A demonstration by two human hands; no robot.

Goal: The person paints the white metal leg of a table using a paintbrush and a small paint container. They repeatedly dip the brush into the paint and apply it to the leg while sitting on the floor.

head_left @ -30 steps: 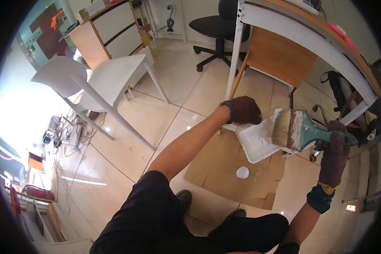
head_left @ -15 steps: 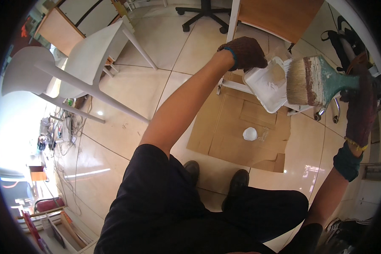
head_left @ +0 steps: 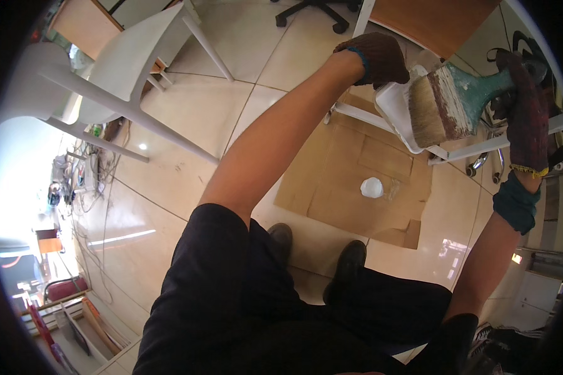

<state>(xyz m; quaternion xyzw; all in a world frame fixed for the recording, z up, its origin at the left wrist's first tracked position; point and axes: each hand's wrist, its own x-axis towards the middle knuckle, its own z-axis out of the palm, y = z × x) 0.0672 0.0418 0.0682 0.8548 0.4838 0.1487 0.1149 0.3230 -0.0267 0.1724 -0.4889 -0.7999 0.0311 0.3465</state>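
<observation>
My left hand [head_left: 376, 59], in a brown knitted glove, is closed on the near-left rim of a shallow white plastic tray [head_left: 394, 107]. My right hand [head_left: 528, 106], in a dark reddish glove with a yellow-edged cuff, is wrapped round the handle of a wide paintbrush [head_left: 451, 103]. The brush has pale bristles, a paint-crusted band and a green handle. Its bristles point left and overlap the tray, hiding much of its inside. Whether they touch the tray I cannot tell.
Below lies a flattened cardboard sheet [head_left: 331, 187] with a small round white dish [head_left: 371, 187] on it. A white-framed table with a brown top [head_left: 428, 25] stands ahead. White chairs [head_left: 128, 69] and tangled cables [head_left: 94, 169] are at the left, an office-chair base [head_left: 313, 12] further off.
The paintbrush has moved left across the tray and tilted, covering more of it. My left hand still grips the tray, and both hands sit slightly higher in the view.
</observation>
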